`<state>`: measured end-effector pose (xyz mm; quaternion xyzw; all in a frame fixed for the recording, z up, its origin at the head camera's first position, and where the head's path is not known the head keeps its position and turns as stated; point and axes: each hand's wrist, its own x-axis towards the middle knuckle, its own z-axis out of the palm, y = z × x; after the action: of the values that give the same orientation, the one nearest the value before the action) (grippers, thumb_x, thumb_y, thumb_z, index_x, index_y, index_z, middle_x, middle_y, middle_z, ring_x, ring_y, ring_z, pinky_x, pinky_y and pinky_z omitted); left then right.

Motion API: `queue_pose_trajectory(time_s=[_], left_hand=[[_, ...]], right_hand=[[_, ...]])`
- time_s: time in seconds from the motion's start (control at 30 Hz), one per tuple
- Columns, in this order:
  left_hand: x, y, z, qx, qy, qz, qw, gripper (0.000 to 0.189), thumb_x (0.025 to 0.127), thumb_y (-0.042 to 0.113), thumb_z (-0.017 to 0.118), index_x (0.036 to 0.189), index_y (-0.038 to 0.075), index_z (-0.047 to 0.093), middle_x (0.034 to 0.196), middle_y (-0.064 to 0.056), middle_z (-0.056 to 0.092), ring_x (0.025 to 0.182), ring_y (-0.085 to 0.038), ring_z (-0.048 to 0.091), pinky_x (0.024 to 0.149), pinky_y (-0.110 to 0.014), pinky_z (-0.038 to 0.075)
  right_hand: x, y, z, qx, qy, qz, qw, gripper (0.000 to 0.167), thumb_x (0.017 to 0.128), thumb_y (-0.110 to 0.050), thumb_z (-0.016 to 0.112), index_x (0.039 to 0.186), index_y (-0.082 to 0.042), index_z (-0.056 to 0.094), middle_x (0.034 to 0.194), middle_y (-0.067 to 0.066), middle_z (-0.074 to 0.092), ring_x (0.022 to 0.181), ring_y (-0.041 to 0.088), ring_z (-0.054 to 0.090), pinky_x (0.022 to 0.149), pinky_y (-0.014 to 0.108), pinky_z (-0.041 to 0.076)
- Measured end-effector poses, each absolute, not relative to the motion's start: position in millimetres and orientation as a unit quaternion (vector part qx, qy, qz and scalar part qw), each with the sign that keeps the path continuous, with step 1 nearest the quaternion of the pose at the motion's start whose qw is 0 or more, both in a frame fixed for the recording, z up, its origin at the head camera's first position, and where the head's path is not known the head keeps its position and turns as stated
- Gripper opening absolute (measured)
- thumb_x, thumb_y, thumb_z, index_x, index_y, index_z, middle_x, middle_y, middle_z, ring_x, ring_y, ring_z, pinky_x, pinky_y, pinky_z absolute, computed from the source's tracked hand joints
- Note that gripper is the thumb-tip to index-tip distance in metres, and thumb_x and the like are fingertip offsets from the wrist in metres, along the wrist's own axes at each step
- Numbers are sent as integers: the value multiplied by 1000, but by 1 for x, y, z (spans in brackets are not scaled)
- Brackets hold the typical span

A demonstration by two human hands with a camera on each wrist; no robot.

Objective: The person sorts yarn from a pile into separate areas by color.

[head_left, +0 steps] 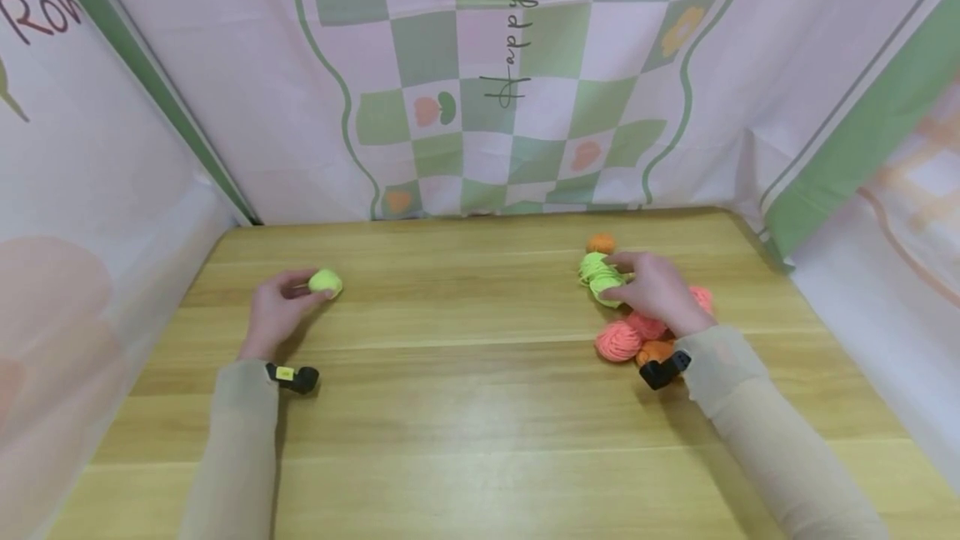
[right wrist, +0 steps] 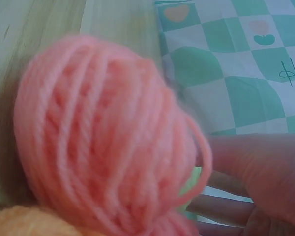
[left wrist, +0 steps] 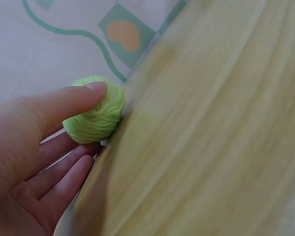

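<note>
On the left of the table, my left hand [head_left: 276, 313] pinches a small light-green yarn ball [head_left: 326, 283] between thumb and fingers. The left wrist view shows the thumb across the top of this green ball [left wrist: 96, 115], which is at the wooden surface. Over on the right, my right hand [head_left: 660, 290] has its thumb and fingers around light-green yarn [head_left: 602, 280], which may be more than one ball. A pink yarn ball [right wrist: 103, 132] hides most of that grip in the right wrist view.
An orange yarn ball [head_left: 601, 243] lies behind the green yarn. Pink yarn balls [head_left: 619, 342] and more orange yarn [head_left: 655, 352] lie under and beside my right wrist. Patterned cloth [head_left: 487, 123] hangs along the back edge of the wooden table [head_left: 450, 407].
</note>
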<state>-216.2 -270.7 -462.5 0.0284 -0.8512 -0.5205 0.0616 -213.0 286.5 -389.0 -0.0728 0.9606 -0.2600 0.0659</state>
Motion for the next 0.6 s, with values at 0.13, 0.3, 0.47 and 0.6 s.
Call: queue_pose_trajectory(time_s=[0.13, 0.3, 0.47, 0.6], left_hand=[[-215, -269, -462, 37, -853, -518, 59, 60, 84, 26, 87, 134, 2, 63, 129, -19, 65, 113, -32, 65, 91, -25, 54], [-215, -267, -462, 39, -854, -515, 68, 58, 84, 27, 87, 132, 2, 64, 128, -18, 66, 112, -31, 65, 91, -23, 53], [-215, -267, -463, 43, -854, -514, 67, 58, 84, 28, 87, 131, 2, 65, 127, -18, 67, 111, -30, 66, 91, -24, 53], [-214, -266, -462, 42, -856, -511, 66, 57, 85, 28, 86, 131, 2, 65, 127, -18, 67, 110, -30, 66, 93, -26, 52]], right_hand=[[-214, 286, -390, -75, 961, -255, 77, 65, 88, -23, 80, 142, 3, 54, 136, 31, 56, 121, 48, 55, 103, 63, 42], [-216, 285, -392, -75, 960, -258, 79, 66, 88, -23, 81, 142, 3, 54, 133, 32, 57, 121, 49, 54, 101, 62, 43], [-217, 284, -394, -77, 958, -266, 71, 63, 87, -22, 82, 138, 4, 57, 125, 29, 63, 114, 45, 58, 95, 59, 47], [-217, 285, -396, -76, 956, -275, 66, 59, 87, -20, 81, 137, 4, 57, 122, 28, 64, 111, 42, 59, 92, 57, 49]])
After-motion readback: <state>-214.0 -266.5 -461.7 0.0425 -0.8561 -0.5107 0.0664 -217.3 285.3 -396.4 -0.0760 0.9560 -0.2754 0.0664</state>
